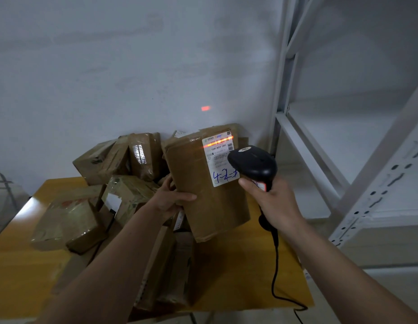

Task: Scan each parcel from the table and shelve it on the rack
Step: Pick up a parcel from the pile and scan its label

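My left hand (168, 198) grips the left edge of a brown cardboard parcel (198, 183) and holds it tilted upright above the table. A white shipping label (219, 157) with blue handwriting sits on its upper right. My right hand (275, 202) grips the handle of a black corded barcode scanner (253, 166), which points at the label. An orange scan line glows across the label's barcode, and an orange spot shows on the wall behind. Several more brown parcels (123, 183) lie piled on the yellow table (21, 272).
A white metal rack (376, 174) stands at the right, its shelves bare where visible. The scanner's black cable (276, 272) hangs over the table's right side. A grey wall rises behind the pile. A shiny grey object sits at the left edge.
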{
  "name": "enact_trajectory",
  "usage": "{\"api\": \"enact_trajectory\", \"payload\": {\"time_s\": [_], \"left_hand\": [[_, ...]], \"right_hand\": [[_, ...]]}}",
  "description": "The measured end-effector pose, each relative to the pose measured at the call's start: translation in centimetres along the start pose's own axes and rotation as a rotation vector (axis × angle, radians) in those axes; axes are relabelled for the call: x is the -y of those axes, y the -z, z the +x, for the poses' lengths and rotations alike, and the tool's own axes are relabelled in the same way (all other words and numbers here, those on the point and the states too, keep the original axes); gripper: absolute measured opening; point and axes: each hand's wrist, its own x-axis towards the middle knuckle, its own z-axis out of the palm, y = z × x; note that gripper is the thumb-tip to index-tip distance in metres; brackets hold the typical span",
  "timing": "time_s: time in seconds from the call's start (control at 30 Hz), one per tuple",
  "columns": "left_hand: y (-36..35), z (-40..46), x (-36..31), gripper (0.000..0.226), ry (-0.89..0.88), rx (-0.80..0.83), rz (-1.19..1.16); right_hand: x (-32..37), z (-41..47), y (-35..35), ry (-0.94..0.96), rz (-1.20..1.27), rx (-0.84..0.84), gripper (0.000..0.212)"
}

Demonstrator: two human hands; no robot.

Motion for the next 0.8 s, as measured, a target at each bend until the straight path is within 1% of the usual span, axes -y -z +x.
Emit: {"api": "enact_trajectory", "payload": {"time_s": [0.13, 0.23, 0.37, 0.43, 0.53, 0.57, 0.63, 0.67, 0.8], "left_hand": [[-0.4, -0.2, 0.0, 0.114, 0.000, -0.022, 0.005], [-0.8, -0.7, 0.0, 0.124, -0.001, -0.043, 0.000], [-1.5, -1.6, -0.1, 0.119, -0.047, -0.096, 0.010], [-1.8, -2.2, -0.3, 0.123, -0.067, -0.122, 0.058], [-2.0, -3.3, -0.2, 0.116, -0.088, -0.171, 0.132], [-2.1, -3.8, -0.1, 0.118, -0.087, -0.185, 0.155], [-2.5, -4.9, 0.0, 0.128, -0.064, -0.203, 0.211], [-2.7, -5.5, 0.2, 0.129, -0.047, -0.207, 0.231], [-3.5, -8.3, 0.5, 0.123, 0.022, -0.174, 0.289]], "right_hand": [[-0.1, -0.2, 0.5, -0.015, 0.033, -0.004, 0.021], [-0.4, -0.4, 1.3, -0.005, 0.035, 0.002, 0.025], [-1.3, -0.4, 2.8, 0.001, -0.038, 0.051, 0.029], [-1.8, -0.5, 3.6, -0.004, -0.081, 0.096, 0.030], [-2.6, -0.9, 4.7, -0.018, -0.137, 0.172, 0.032], [-2.6, -1.2, 5.0, -0.024, -0.148, 0.192, 0.032], [-2.5, -1.9, 5.7, -0.041, -0.139, 0.214, 0.029], [-2.2, -2.4, 6.0, -0.046, -0.114, 0.218, 0.027], [-0.6, -4.9, 7.3, -0.032, -0.035, 0.185, 0.018]]}}
